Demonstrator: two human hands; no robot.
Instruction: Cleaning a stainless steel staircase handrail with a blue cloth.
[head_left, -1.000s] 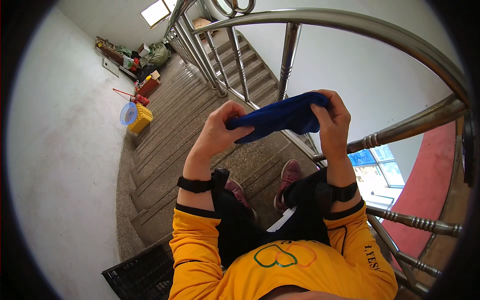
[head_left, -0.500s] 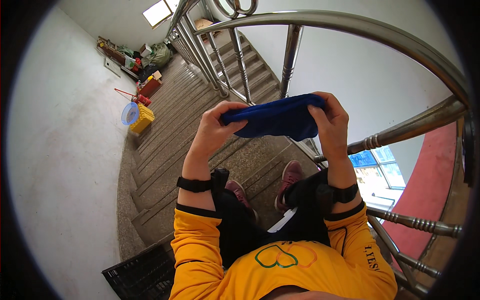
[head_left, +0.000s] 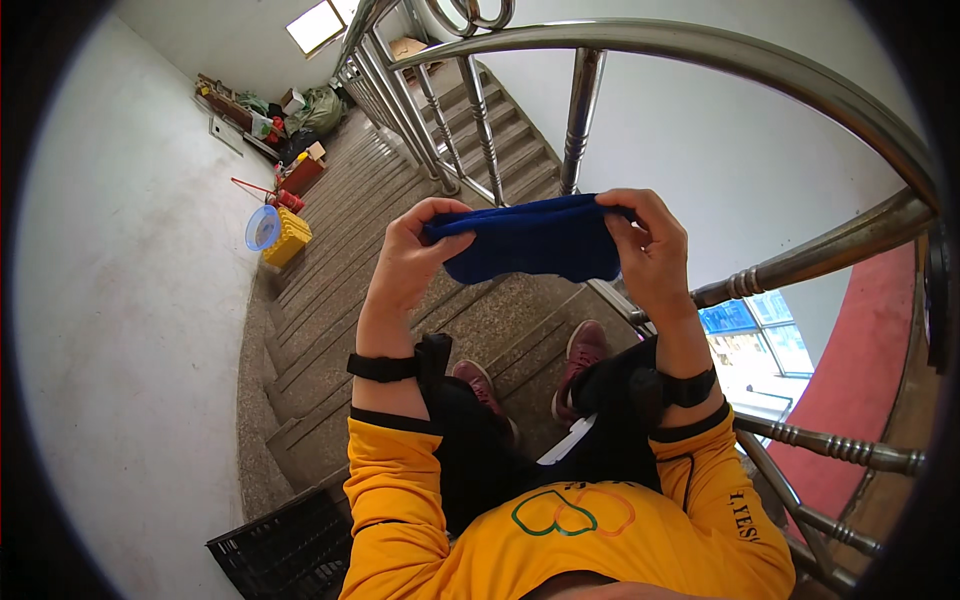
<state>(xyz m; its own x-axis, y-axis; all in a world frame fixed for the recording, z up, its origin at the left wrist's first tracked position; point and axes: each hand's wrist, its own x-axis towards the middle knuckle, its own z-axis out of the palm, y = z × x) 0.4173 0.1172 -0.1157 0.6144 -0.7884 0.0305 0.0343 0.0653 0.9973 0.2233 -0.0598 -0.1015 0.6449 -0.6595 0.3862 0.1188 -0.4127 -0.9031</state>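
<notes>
A folded dark blue cloth point(head_left: 530, 245) is stretched between my two hands, above the stairs and in front of the railing. My left hand point(head_left: 415, 245) pinches its left end, thumb in front and fingers behind. At the upper right corner, my right hand point(head_left: 648, 240) grips the cloth between thumb and fingers. The cloth's upper edge shows a layered fold, while its lower edge hangs loose and wavy. Both forearms wear black straps.
A metal railing point(head_left: 700, 40) curves along the far and right sides. Stone stairs point(head_left: 340, 250) descend ahead. By the left wall stand a yellow crate point(head_left: 287, 240), a blue basin point(head_left: 263, 228) and a fire extinguisher point(head_left: 290, 200). A black crate point(head_left: 285, 550) sits at lower left.
Both hands have shifted slightly left with the cloth. The right fingers have moved along its upper edge, and the cloth's front now hangs a little lower.
</notes>
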